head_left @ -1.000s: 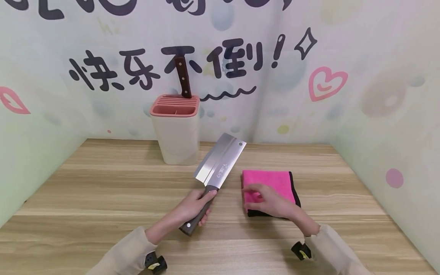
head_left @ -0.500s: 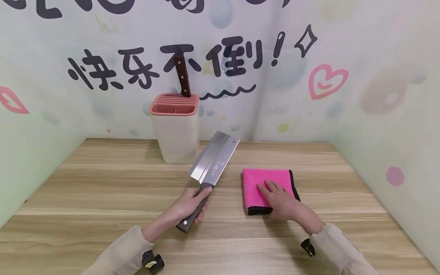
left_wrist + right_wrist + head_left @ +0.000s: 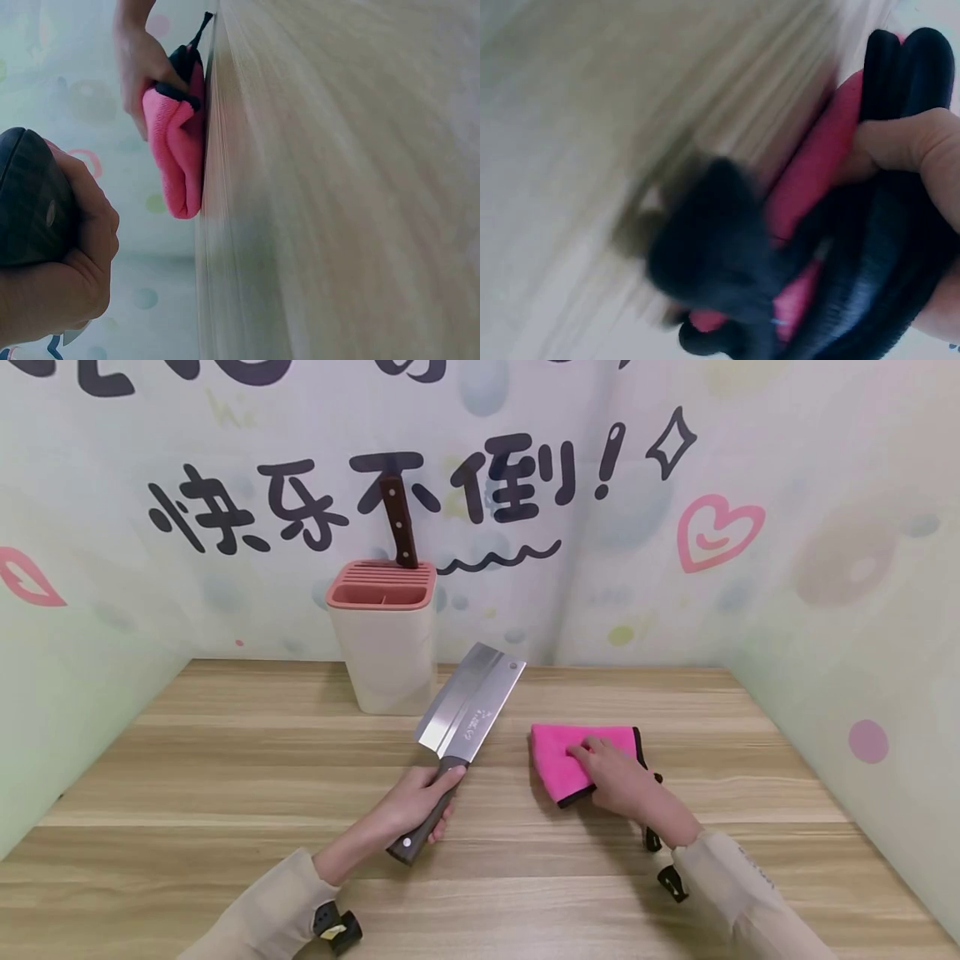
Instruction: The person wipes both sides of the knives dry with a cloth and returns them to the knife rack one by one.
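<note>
A cleaver with a broad steel blade and dark handle is gripped by my left hand, its blade tilted up and away toward the back. In the left wrist view the handle end shows inside the curled fingers. My right hand pinches a folded pink cloth with black edging by its near side. Seen from the right wrist, the thumb presses into the black-edged folds, and a black loop hangs from them. The cloth's near edge is lifted; its far part looks low over the table.
A white knife holder with a pink slotted top stands behind the cleaver. One brown-handled knife is upright in its slots. The wooden table meets a printed backdrop at the back and sides.
My right hand has gone from spread over the cloth to pinching it, and the near edge has come up. The left hand with the cleaver has shifted only slightly.
</note>
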Available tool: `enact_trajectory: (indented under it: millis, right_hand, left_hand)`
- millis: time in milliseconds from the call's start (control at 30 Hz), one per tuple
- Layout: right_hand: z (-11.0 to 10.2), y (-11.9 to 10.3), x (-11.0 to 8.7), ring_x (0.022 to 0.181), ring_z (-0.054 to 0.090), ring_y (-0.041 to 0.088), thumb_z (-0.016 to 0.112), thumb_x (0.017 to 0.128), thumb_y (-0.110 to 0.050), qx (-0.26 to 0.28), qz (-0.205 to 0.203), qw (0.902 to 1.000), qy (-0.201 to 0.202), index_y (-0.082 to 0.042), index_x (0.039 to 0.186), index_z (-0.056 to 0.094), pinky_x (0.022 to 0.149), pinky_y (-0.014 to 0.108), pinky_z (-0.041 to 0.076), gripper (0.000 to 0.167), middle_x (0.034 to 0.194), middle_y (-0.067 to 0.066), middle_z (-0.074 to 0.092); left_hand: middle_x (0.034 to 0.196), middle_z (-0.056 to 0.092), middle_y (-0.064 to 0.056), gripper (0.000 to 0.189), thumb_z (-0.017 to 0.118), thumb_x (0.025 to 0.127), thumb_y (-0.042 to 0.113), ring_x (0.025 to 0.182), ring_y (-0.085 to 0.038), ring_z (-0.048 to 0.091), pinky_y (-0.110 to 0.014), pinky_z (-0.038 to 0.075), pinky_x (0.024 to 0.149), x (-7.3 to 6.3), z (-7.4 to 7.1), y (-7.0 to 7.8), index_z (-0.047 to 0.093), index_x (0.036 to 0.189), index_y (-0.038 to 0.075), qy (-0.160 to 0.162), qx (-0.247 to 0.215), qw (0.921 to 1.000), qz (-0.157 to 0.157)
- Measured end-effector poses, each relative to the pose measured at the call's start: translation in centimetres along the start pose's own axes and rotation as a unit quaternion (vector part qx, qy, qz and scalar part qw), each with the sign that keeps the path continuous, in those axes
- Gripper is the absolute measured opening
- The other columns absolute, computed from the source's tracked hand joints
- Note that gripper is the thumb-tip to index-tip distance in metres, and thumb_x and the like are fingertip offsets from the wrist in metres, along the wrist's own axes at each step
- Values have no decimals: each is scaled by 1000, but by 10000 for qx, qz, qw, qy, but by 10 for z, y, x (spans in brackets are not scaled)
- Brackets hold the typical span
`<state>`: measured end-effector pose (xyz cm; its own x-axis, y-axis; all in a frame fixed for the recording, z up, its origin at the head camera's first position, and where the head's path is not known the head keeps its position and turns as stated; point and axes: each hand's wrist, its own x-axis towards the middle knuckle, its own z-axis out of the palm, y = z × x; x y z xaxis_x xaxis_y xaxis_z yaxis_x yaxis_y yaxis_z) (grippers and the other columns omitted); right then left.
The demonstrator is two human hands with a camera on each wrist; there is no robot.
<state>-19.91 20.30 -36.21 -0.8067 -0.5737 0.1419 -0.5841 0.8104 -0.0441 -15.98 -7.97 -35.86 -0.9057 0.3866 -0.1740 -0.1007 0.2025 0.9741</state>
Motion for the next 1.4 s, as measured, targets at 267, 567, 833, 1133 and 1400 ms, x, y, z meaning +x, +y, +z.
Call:
enact_trajectory:
  millis: [267,567,833,1133,1400]
  right_hand:
    - [-6,6,3,75,54,21,60,56,14,338,377,9969,610,6,104,58,65,34,49,48,86,12,56]
    - [-21,-4,9,76,53,28,66,57,16,854,833,9677,2220,6,101,56,70,43,48,46,85,14,50]
    - [-35,-21,20,67,48,24,74,51,14,426,-225,9320,3592,1,107,57,56,34,47,60,80,13,47]
    - [-38,-45,33,68,45,23,68,59,7,-741,-1722,9058,3800,-8,108,64,51,28,44,51,77,11,44]
    - [-33,-59,34,86,50,26,70,67,3,-1295,-2308,9169,2987,-5,108,63,74,31,46,42,96,14,51]
  left_hand:
    - [55,45,-4,43,43,93,35,37,-9,44,-21,41,36,2,1,-2,44,81,-6,-3,-22,10000,-62]
    - [55,46,-5,45,44,92,37,37,-9,45,-22,41,36,2,2,-1,44,80,-6,-27,21,10000,-15]
    - [54,46,-5,42,44,93,35,36,-9,45,-21,41,36,1,4,2,44,75,-3,-120,74,9999,85]
    - [55,47,-7,45,45,93,34,37,-8,45,-22,43,37,2,9,3,45,83,-10,-270,124,9994,193]
    - [53,46,-5,37,38,96,22,36,-8,46,-23,43,37,2,14,6,44,79,-10,-538,247,9975,385]
